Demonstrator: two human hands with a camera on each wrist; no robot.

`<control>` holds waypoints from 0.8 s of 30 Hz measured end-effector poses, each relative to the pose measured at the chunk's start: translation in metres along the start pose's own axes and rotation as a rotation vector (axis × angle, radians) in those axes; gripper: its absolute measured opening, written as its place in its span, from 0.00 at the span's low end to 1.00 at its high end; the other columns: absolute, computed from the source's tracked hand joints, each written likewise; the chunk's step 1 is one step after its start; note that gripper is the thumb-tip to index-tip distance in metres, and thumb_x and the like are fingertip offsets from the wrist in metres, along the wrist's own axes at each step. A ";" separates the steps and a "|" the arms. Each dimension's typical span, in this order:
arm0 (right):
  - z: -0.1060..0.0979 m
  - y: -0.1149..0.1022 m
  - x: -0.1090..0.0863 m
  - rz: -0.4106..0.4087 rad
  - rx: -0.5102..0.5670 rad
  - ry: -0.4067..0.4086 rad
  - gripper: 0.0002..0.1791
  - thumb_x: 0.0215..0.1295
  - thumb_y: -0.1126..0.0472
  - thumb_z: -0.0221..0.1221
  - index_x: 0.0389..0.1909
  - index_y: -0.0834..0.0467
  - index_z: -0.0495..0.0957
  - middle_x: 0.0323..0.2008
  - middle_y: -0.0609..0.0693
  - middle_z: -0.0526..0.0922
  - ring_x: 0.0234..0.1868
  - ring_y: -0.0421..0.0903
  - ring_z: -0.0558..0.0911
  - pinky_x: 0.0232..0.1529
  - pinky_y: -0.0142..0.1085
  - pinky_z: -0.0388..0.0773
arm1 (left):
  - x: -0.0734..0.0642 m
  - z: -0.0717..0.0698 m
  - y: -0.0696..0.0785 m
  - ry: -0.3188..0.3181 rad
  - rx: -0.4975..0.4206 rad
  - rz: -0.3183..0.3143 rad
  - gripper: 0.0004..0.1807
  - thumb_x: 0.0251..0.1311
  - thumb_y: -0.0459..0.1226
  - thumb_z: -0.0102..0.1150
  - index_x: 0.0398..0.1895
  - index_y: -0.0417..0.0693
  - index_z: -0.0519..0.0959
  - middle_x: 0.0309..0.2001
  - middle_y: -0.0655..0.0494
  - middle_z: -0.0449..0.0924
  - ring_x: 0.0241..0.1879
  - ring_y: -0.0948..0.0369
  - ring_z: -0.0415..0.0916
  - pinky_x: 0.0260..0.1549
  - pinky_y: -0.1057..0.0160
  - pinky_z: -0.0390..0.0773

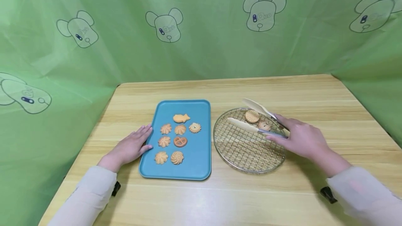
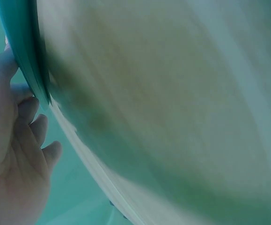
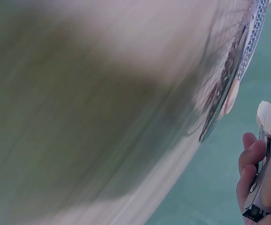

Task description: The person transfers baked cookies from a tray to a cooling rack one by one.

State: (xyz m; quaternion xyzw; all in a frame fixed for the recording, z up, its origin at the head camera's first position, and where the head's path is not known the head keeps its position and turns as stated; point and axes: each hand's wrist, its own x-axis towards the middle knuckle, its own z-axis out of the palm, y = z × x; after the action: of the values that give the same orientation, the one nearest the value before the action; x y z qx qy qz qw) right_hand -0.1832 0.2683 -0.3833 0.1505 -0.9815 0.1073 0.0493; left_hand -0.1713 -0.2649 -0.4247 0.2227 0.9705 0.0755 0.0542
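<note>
My left hand (image 1: 133, 144) rests against the left rim of a blue tray (image 1: 196, 165), its fingers fairly straight. On that tray lie several cookies: a fish-shaped cookie (image 1: 181, 118), a pretzel-shaped cookie (image 1: 180, 142), a swirl cookie (image 1: 177, 157), a scalloped round cookie (image 1: 194, 127) and flower-shaped ones. My right hand (image 1: 303, 137) grips a pair of tongs (image 1: 273, 133) with pale tips, spread apart over a round wire rack (image 1: 248, 156). Between the tongs' arms sit a round cookie (image 1: 252, 116) and a second cookie (image 1: 264, 125) on the rack, both apart from the tips.
The tray and rack stand side by side on a light wooden table (image 1: 176, 201). A green curtain (image 1: 207, 58) printed with bear heads hangs behind and along the sides. Each sleeve has a dark wrist camera under it.
</note>
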 end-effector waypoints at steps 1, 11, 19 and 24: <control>0.001 -0.002 0.002 -0.003 0.003 0.002 0.50 0.55 0.28 0.56 0.71 0.56 0.61 0.56 0.71 0.72 0.46 0.72 0.76 0.22 0.53 0.77 | 0.000 0.000 0.000 0.000 0.000 0.000 0.36 0.71 0.47 0.48 0.72 0.35 0.53 0.73 0.41 0.48 0.71 0.45 0.46 0.66 0.44 0.52; 0.011 -0.024 0.022 -0.051 0.028 0.034 0.54 0.51 0.24 0.55 0.70 0.58 0.62 0.52 0.69 0.77 0.36 0.62 0.81 0.16 0.41 0.75 | 0.000 0.002 -0.001 0.023 -0.003 0.017 0.36 0.70 0.47 0.49 0.72 0.35 0.54 0.73 0.41 0.49 0.70 0.44 0.47 0.66 0.43 0.53; 0.018 -0.045 0.038 -0.090 0.056 0.028 0.54 0.49 0.24 0.56 0.69 0.58 0.63 0.35 0.58 0.81 0.28 0.51 0.79 0.16 0.38 0.73 | -0.001 0.001 0.000 0.039 -0.005 0.023 0.36 0.70 0.46 0.50 0.71 0.34 0.55 0.72 0.40 0.50 0.70 0.43 0.49 0.65 0.42 0.54; 0.023 -0.058 0.047 -0.104 0.057 0.006 0.55 0.48 0.24 0.58 0.69 0.59 0.63 0.51 0.64 0.79 0.39 0.60 0.82 0.19 0.43 0.77 | -0.001 -0.001 0.000 0.039 0.000 0.024 0.35 0.70 0.46 0.50 0.71 0.33 0.55 0.72 0.39 0.50 0.70 0.43 0.49 0.65 0.42 0.54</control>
State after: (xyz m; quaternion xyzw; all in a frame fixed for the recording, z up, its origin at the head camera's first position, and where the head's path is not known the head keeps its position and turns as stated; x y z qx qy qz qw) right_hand -0.2118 0.1957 -0.3878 0.2025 -0.9687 0.1331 0.0532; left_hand -0.1700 -0.2653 -0.4241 0.2329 0.9685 0.0806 0.0344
